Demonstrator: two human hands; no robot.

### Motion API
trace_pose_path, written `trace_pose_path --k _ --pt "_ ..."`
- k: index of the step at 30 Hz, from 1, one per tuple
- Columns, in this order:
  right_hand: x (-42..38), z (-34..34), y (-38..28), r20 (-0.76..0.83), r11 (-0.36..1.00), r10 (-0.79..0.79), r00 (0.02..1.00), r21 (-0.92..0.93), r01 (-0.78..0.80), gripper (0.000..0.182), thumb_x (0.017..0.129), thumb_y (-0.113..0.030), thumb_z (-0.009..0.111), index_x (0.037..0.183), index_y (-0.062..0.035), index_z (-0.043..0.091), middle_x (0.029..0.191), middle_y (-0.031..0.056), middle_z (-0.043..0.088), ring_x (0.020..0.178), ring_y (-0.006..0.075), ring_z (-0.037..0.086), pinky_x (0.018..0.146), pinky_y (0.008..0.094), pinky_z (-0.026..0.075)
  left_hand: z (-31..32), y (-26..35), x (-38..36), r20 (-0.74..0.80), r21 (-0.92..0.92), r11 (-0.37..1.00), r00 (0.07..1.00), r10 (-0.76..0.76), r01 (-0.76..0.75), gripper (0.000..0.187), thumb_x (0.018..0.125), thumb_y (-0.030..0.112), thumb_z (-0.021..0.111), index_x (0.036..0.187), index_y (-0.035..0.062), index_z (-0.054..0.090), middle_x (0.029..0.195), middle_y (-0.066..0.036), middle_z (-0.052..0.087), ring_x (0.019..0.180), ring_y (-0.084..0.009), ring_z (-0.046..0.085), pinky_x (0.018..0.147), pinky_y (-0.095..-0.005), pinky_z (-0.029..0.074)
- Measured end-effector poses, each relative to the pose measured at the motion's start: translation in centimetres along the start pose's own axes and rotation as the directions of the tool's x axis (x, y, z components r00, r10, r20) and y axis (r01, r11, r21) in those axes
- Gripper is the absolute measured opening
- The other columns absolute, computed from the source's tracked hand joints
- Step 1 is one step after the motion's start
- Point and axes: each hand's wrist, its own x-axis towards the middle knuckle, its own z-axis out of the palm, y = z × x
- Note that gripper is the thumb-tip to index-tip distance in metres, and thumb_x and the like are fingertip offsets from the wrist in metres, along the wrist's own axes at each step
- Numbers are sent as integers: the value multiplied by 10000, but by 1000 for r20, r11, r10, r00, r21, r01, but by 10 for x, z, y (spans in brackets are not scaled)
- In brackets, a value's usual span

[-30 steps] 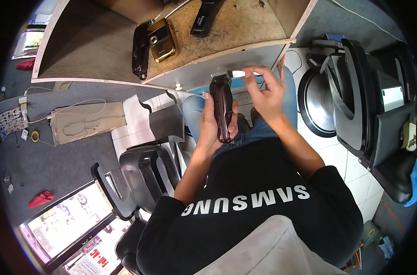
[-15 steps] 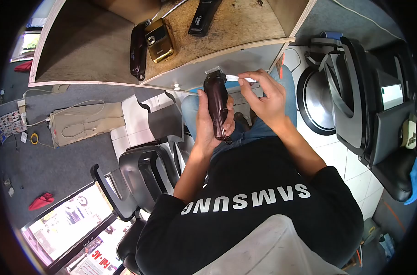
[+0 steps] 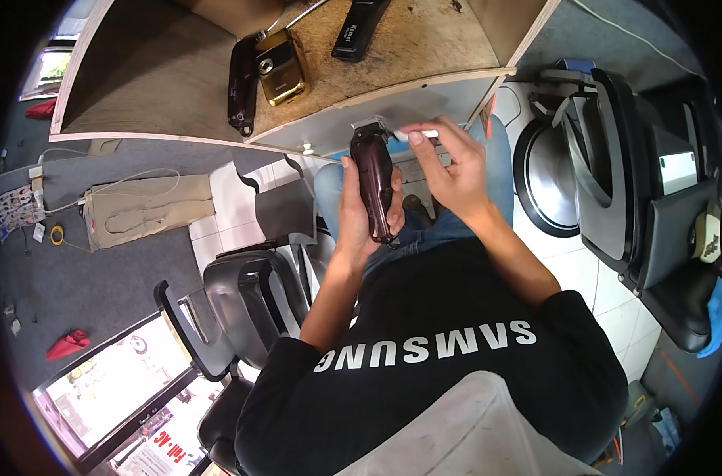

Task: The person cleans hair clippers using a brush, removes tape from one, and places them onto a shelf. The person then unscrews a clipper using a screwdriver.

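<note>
Head view: left hand (image 3: 361,210) grip wraps the maroon clipper (image 3: 374,181) at frame center, right hand (image 3: 450,170) pinching a small white brush (image 3: 418,134) at its blade — cleaning step, next wants short careful strokes.

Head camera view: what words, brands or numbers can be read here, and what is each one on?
"SAMSUNG": white letters on the black shirt, readable.
Red lettering on the window sign: too blurred to read.
White brand mark on the black clipper on the wooden shelf: too small to read.
Dark maroon hair clipper in the left hand: no legible text.

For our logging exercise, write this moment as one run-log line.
left hand: grips maroon hair clipper, blade up | right hand: holds small white brush at blade | shelf: gold clipper, black clipper
</note>
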Motion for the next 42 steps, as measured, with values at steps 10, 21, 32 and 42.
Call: trace_pose_path --k 10,21,32,42 --pt "4 -2 0 -6 999 22 1000 -40 -23 127 1045 -62 659 1077 13 756 940 134 746 795 228 720 733 319 554 2 -1 -1 -29 17 1000 1000 -6 7 776 1094 724 297 1020 0 566 675 -56 554 425 -118 508 398 -274 481" --pt "4 -6 -2 69 997 71 995 -9 -70 184 1087 -122 616 1067 7 746 872 90 744 719 153 707 663 302 550 9 -5 -5 -52 79 996 998 -32 36 772 1093 721 315 1050 -6 570 734 -60 572 446 -121 528 398 -286 489" --pt "1 -2 16 102 968 -145 984 -190 162 106 1047 -96 641 1011 -7 686 903 142 749 770 317 733 691 404 550 8 -5 -4 -2 54 998 1000 -9 9 742 1102 709 290 1048 9 532 752 -65 559 412 -109 478 358 -248 446" --pt "2 -3 15 152 966 -21 988 -253 60 132 1025 -107 649 953 -8 698 794 145 724 709 334 711 707 407 546 18 2 -5 -118 54 999 993 3 3 761 1106 706 285 1031 -1 557 734 -66 584 434 -116 520 393 -278 488"
